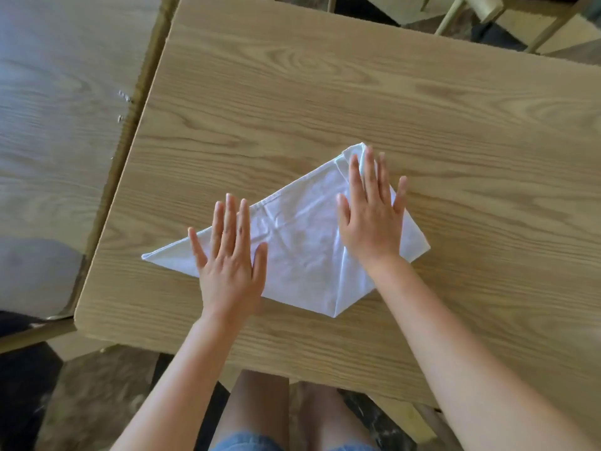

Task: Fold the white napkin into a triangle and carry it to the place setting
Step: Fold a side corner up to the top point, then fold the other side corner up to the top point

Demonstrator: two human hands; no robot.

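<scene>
The white napkin [299, 242] lies flat on the wooden table [325, 102], folded into a rough triangle with one point toward the left edge and one toward the far right. My left hand [229, 258] rests palm down on its left half, fingers spread. My right hand [370, 216] presses flat on its right half, fingertips close to the upper corner. Neither hand grips the cloth. No place setting is in view.
A second wooden table [55, 125] stands close on the left with a narrow gap between. Chair legs [455, 14] show beyond the far right corner. My knees [286, 411] are under the near edge.
</scene>
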